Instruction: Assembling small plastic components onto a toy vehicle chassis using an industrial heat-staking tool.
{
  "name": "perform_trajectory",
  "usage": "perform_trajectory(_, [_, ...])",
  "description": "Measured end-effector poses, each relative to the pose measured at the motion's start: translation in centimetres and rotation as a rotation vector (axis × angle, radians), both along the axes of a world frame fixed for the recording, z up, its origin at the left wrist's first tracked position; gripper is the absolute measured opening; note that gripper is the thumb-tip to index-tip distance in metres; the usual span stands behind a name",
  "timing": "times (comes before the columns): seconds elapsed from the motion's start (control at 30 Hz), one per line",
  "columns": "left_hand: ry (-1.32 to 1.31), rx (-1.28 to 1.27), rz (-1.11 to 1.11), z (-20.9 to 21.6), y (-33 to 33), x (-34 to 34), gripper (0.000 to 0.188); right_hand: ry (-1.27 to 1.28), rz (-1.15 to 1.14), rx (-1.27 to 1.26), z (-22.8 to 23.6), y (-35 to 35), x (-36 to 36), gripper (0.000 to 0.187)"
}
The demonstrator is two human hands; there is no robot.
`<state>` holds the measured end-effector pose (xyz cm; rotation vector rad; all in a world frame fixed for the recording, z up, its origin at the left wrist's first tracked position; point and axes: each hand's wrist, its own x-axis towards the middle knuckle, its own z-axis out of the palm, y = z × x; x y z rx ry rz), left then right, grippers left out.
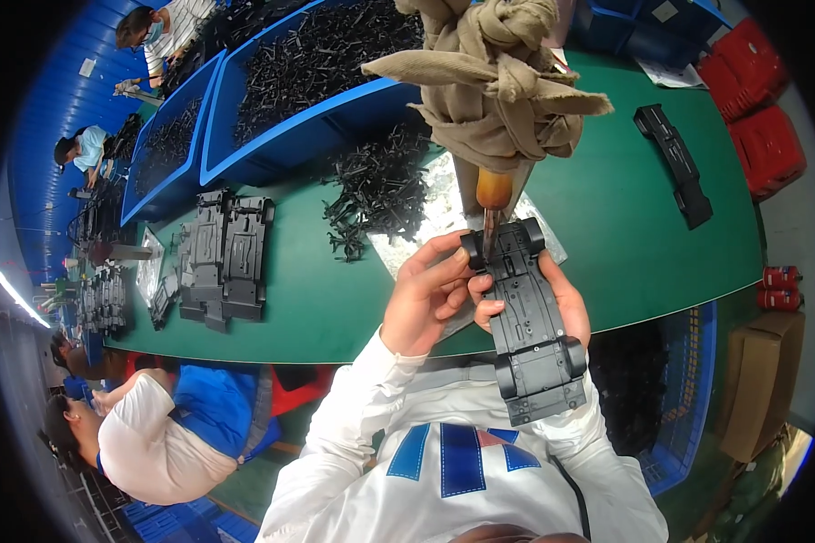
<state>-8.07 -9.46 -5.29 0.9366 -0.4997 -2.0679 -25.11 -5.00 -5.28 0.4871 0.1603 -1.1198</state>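
Observation:
A black plastic toy car chassis [527,312] is tilted in front of me, over the table's near edge. My right hand [566,303] grips it from beneath, with the thumb along its right side and fingertips curled around its left edge. At the far left wheel arch, my left hand [418,299] has thumb and forefinger closed against the chassis; any small part between them is hidden. Just above that end hangs a tool with an amber handle [493,190] and a narrow metal tip [490,237]. Knotted beige cloth [498,90] wraps its upper part.
A heap of small black parts [380,190] lies beside a clear bag [398,253] on the green table [643,262]. Stacked chassis [226,258] stand left, a single one [675,167] right. Blue bins [281,136] line the back. A co-worker [145,434] sits at left.

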Motion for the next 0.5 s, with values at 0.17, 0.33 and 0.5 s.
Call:
perform_trajectory(0.17, [0.013,0.023,0.021,0.73,0.14,-0.37,0.038,0.003,-0.001,-0.004,0.11,0.03,0.04,0.049])
perform_trajectory(0.33, [0.015,0.027,0.027,0.88,0.16,-0.45,0.038,-0.013,-0.013,0.003,0.21,0.01,0.01,0.049])
perform_trajectory(0.5, [-0.014,0.010,0.010,0.16,0.02,-0.19,0.040,-0.007,0.003,-0.018,-0.17,0.04,-0.13,0.050])
